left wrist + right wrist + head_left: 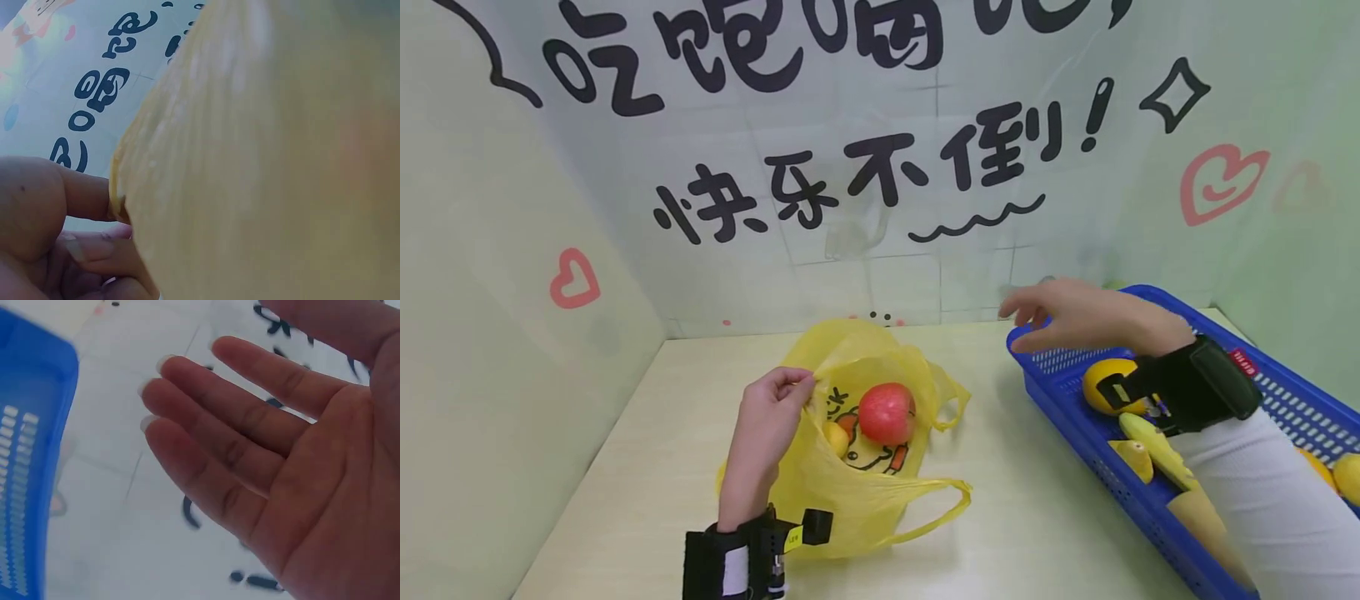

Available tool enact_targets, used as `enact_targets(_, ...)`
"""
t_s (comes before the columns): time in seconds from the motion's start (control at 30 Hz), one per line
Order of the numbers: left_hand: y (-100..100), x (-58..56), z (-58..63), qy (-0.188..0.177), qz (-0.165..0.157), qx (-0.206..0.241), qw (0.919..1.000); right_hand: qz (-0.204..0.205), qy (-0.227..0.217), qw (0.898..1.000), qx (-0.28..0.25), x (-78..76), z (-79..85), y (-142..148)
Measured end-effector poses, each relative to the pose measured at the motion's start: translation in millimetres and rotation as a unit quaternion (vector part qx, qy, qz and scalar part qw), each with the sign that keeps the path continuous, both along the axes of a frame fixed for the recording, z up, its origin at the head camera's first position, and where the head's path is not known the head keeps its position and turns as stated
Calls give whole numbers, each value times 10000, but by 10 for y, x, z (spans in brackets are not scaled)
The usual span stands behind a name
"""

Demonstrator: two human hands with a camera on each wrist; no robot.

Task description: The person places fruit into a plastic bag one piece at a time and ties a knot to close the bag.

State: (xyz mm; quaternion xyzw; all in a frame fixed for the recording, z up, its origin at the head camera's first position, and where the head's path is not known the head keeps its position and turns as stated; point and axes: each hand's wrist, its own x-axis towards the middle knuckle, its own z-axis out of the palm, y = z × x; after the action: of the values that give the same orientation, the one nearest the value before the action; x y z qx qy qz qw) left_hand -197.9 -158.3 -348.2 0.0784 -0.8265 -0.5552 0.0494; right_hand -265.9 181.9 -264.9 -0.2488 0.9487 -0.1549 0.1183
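A yellow plastic bag point(850, 521) lies on the table with its mouth spread. My left hand point(767, 425) pinches the rim of the bag's left side between thumb and fingers; in the left wrist view the stretched bag point(262, 162) fills most of the picture. Inside the bag are a red apple point(887, 414) and a small yellow fruit point(836, 437), partly hidden by the bag's wall. My right hand point(1067, 315) hovers over the far left corner of a blue basket point(1060, 425). Its fingers point(219, 456) are loosely extended and hold nothing.
In the basket sit a round orange-yellow fruit point(1105, 385), a banana-like yellow fruit point(1157, 450), a yellow wedge point(1133, 458) and, at the right, more yellow fruit point(1348, 477). My right forearm hides part of it. A printed wall sheet point(850, 283) stands behind the table.
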Motion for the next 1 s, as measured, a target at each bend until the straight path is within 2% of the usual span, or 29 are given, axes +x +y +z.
enact_targets(0.13,4,3,-4,12,4,-14,10000,-400,-220,9989,-123,-102,-55,356)
enact_targets(0.23,5,3,-7,21,31,-29,10000,-604,-148,9980,-84,-168,-130,567)
enact_targets(0.43,6,-7,-15,34,32,-22,10000,-860,-69,9956,371,-264,-356,846)
enact_targets(0.57,8,-12,-18,50,7,-34,10000,-1045,-320,9924,566,-304,-528,937)
enact_targets(0.73,3,-14,-22,58,-20,-56,10000,-1244,-853,9874,483,-326,-697,977)
enact_targets(0.83,3,-17,-23,47,-10,-62,10000,-1332,-1168,9830,478,-326,-762,976)
enact_targets(1.0,1,-15,-21,13,1,-57,10000,-1378,-1288,9800,628,-319,-816,950)
